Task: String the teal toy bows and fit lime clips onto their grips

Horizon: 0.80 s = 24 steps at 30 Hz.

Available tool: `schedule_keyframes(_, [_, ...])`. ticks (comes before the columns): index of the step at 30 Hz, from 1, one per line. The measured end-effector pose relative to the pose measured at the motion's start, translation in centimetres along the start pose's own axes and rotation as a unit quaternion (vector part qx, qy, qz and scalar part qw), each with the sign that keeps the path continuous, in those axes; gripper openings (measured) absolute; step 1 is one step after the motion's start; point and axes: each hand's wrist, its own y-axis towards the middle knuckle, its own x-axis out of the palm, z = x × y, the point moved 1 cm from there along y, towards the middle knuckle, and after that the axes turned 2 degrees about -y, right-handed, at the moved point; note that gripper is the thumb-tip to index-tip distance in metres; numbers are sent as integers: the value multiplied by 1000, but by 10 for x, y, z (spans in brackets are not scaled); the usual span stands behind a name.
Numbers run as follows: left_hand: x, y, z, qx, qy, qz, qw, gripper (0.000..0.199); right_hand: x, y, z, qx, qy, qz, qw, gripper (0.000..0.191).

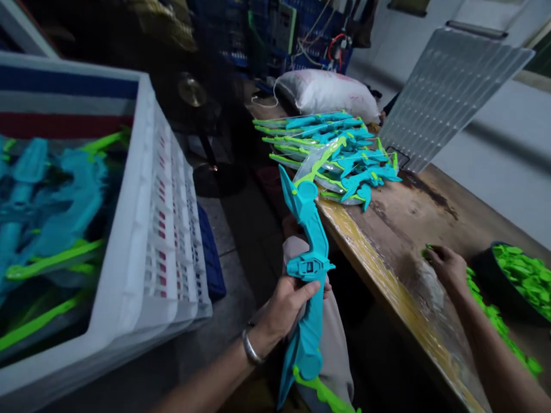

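Note:
A turquoise toy bow (316,235) with bright green trim at both ends stands nearly upright over my lap. My left hand (284,307) is wrapped round its middle, just below the hexagonal centre piece, with the thumb across the front. Over the table at the right, my right hand (447,267) pinches a small green piece (427,250) between its fingertips. Loose green pieces (495,321) lie on the table under my right forearm. Beside them a dark round bowl (486,275) holds many more green pieces.
Several turquoise and green bows (340,149) lie piled on the wooden table (413,223), before a white sack (329,92). A translucent ribbed panel (447,92) leans behind. At the left stands a white crate (142,252) full of similar parts, beside a blue crate (209,252).

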Motion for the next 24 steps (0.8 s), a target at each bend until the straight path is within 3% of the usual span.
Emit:
schedule_keyframes(4, [-1, -4, -4, 4, -6, 20, 1000, 37, 12, -60, -81, -53, 150, -69, 985, 49])
schedule_keyframes(7, [0, -3, -4, 11, 4, 43, 999, 40, 20, -101, -137, -58, 338, -115, 933, 38])
schedule_keyframes(9, [-1, -2, -2, 20, 16, 43, 999, 40, 25, -110, -157, -45, 415, -106, 903, 35])
schedule_keyframes(10, [-2, -1, -1, 20, 23, 37, 999, 40, 27, -108, -159, -37, 423, -89, 901, 36])
schedule_keyframes(13, [-6, 2, -2, 2, 44, 25, 999, 41, 35, -83, -131, -2, 395, -22, 918, 43])
schedule_keyframes(16, [-9, 4, -9, -26, 52, 14, 998, 42, 39, -57, -73, 64, 345, 31, 936, 40])
schedule_keyframes(19, [-7, 3, -18, -31, 23, -2, 999, 41, 43, -53, -21, 136, 299, 37, 944, 30])
schedule_keyframes(21, [-2, 2, -20, -28, -9, -1, 1000, 41, 49, -59, -1, 171, 283, 34, 943, 27])
schedule_keyframes(24, [5, 1, -19, -31, -30, 7, 999, 44, 59, -66, 9, 200, 280, 42, 938, 24])
